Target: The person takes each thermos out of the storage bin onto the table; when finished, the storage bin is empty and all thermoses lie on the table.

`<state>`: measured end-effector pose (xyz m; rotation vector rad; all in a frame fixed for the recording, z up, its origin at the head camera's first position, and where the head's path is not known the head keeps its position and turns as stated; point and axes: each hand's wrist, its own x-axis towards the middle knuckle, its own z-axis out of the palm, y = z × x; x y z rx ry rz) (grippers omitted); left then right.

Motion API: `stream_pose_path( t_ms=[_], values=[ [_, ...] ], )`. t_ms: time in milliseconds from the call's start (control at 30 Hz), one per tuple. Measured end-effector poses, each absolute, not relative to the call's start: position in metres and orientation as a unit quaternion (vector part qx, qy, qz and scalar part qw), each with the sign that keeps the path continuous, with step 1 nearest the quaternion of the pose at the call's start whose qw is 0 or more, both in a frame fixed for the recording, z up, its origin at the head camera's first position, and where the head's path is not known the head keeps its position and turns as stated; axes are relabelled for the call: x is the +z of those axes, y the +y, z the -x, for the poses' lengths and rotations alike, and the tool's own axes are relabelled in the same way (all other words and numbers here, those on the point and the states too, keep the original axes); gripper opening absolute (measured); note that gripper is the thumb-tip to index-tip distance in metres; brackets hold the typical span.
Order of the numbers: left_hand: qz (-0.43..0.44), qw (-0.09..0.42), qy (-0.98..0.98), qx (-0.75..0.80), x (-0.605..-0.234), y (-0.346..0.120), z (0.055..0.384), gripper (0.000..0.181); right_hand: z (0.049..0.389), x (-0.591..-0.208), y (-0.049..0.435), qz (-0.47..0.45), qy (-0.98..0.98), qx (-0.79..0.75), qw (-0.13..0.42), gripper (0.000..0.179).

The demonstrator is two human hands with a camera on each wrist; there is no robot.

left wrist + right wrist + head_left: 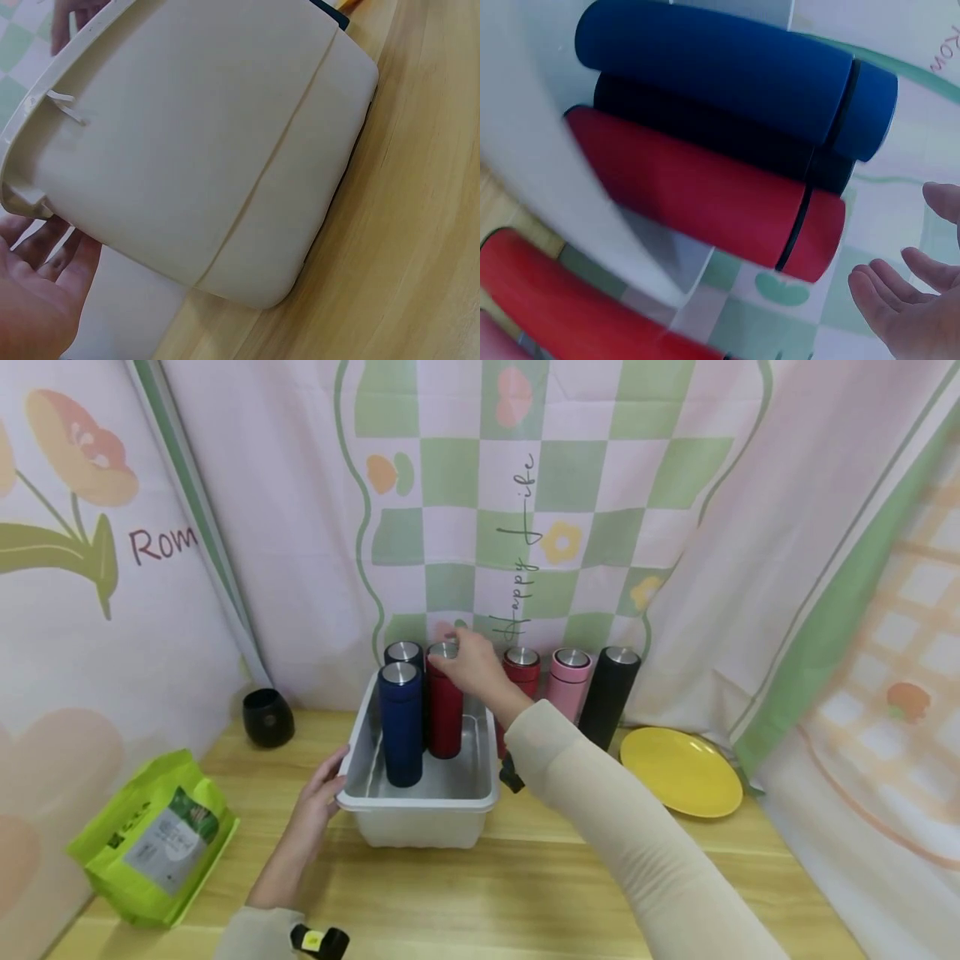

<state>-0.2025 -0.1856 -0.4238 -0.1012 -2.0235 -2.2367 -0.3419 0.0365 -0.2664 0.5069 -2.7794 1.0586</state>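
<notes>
A grey-white plastic bin (420,814) holds a blue thermos flask (402,727), a dark flask (405,652) behind it and a red flask (446,710), all upright with silvery lid tops. My left hand (318,793) rests against the bin's left side at the rim; in the left wrist view its loosely bent fingers (75,270) touch the wall under the lip. Over the red flask's lid is my right hand (480,668). The right wrist view has that hand (915,307) just off the lid, fingers spread, nothing between them.
Right of the bin stand another red flask (522,672), a pink flask (570,681) and a tilted black flask (609,697). Beyond them lies a yellow plate (678,772). A black cup (267,718) and a green bag (161,843) are at left. Curtains hang behind the table (525,893).
</notes>
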Motion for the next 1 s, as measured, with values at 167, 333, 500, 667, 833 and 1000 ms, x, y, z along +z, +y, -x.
stream_pose_path(
  t_ms=[167,333,500,667,833,1000],
  values=[
    [0.036,0.055,-0.669,-0.740,-0.424,-0.185,0.203,0.052,0.336,-0.268,0.023,-0.182,-0.916,0.354,0.038,0.054],
    [0.032,0.054,-0.672,-0.738,-0.422,-0.184,0.203,0.052,0.331,-0.271,0.010,-0.183,-0.927,0.328,0.020,0.060],
    [0.026,0.057,-0.674,-0.736,-0.421,-0.183,0.203,0.052,0.330,-0.279,-0.004,-0.188,-0.934,0.305,0.009,0.071],
    [0.019,0.049,-0.671,-0.739,-0.422,-0.184,0.204,0.052,0.326,-0.286,-0.015,-0.188,-0.942,0.278,0.005,0.076],
    [0.018,0.046,-0.669,-0.742,-0.424,-0.186,0.203,0.052,0.322,-0.292,-0.024,-0.171,-0.941,0.291,0.013,0.070],
    [0.019,0.047,-0.671,-0.740,-0.424,-0.185,0.203,0.052,0.320,-0.295,-0.027,-0.153,-0.942,0.299,0.020,0.067]
  ],
)
